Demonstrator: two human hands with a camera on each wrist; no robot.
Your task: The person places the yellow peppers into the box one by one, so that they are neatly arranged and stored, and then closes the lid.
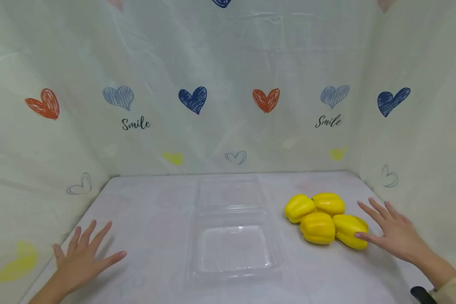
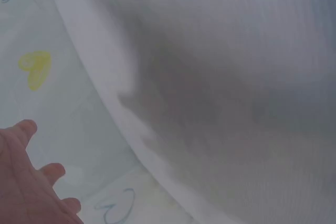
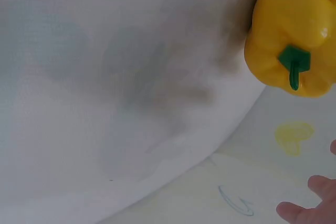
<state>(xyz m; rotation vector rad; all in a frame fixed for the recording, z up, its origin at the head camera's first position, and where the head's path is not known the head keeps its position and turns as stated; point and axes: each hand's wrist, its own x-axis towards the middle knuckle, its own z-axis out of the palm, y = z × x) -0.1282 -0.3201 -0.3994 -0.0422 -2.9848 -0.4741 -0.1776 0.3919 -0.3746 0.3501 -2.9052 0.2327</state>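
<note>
Cluster of four glossy yellow bell peppers (image 1: pixel 317 228) on white bench (image 1: pixel 148 228), at right of clear rectangular plastic container (image 1: pixel 232 211). With left-hand grip (image 1: pixel 80 261) spread apart, and right-hand grip (image 1: pixel 397 234) likewise apart, near peppers.

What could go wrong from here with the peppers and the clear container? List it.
The four yellow peppers sit bunched beside the right hand; lifting one might roll its neighbours.
The clear container barely shows against the pale table, so its edge could be misjudged.
With the left hand apart from it, it might slide if bumped.
</note>
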